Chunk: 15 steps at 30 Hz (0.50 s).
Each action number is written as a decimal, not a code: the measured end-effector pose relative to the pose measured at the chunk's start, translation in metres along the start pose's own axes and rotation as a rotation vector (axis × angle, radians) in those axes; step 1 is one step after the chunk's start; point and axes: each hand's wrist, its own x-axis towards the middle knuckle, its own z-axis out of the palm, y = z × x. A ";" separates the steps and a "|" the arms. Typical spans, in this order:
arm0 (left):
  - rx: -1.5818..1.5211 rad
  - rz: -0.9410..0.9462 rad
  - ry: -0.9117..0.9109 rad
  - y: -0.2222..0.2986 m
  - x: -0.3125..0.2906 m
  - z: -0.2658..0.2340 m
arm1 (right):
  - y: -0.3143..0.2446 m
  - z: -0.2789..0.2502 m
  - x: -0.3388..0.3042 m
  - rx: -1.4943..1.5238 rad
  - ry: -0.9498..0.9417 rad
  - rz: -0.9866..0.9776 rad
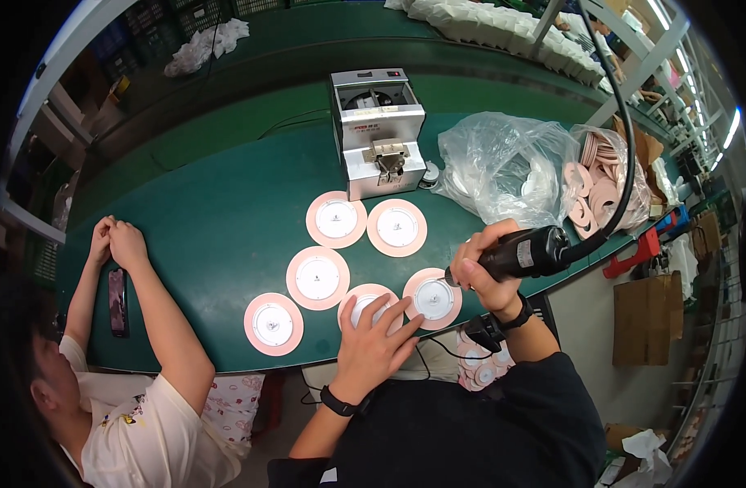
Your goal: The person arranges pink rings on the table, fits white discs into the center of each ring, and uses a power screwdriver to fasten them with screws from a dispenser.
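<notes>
My right hand point(488, 272) grips a black corded electric screwdriver point(521, 253), tilted with its tip toward the left. The tip is close to the right edge of a pink disc with a white round centre point(434, 302); whether it touches cannot be made out. Spread fingers of my left hand point(373, 343) lie over a second pink disc point(365, 293), partly hiding it, and reach the edge of the first. Several more such discs lie on the green table, among them one disc point(317, 278) in the middle and another disc point(274, 324) to the left.
A silver machine point(379, 134) stands behind the discs. Clear plastic bags point(503, 167), one with pink rings point(605, 187), lie to its right. The screwdriver's cable point(629, 154) hangs at right. A co-worker's clasped hands point(119, 240) rest at left, near a phone point(117, 302).
</notes>
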 end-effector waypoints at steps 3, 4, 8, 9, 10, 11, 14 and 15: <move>-0.005 0.002 -0.004 0.000 -0.001 0.000 | 0.001 0.000 0.001 0.010 -0.011 0.024; -0.008 0.004 -0.006 0.000 -0.001 0.001 | 0.001 0.000 0.001 0.016 -0.017 0.035; -0.008 0.009 -0.011 0.000 0.001 -0.001 | 0.001 0.001 0.001 0.019 -0.011 0.042; -0.007 0.010 -0.012 0.000 0.001 -0.002 | 0.002 0.000 0.002 0.017 -0.013 0.040; -0.007 0.008 -0.010 0.000 0.000 -0.002 | 0.004 -0.001 0.001 -0.020 -0.016 0.059; -0.008 0.007 -0.015 0.000 -0.001 -0.002 | 0.006 -0.003 0.001 -0.057 -0.019 0.076; -0.005 0.007 -0.017 -0.002 -0.001 -0.002 | -0.001 -0.001 0.024 -0.058 -0.097 0.090; -0.005 0.010 -0.015 -0.003 0.000 -0.001 | -0.006 0.001 0.041 -0.021 -0.168 0.089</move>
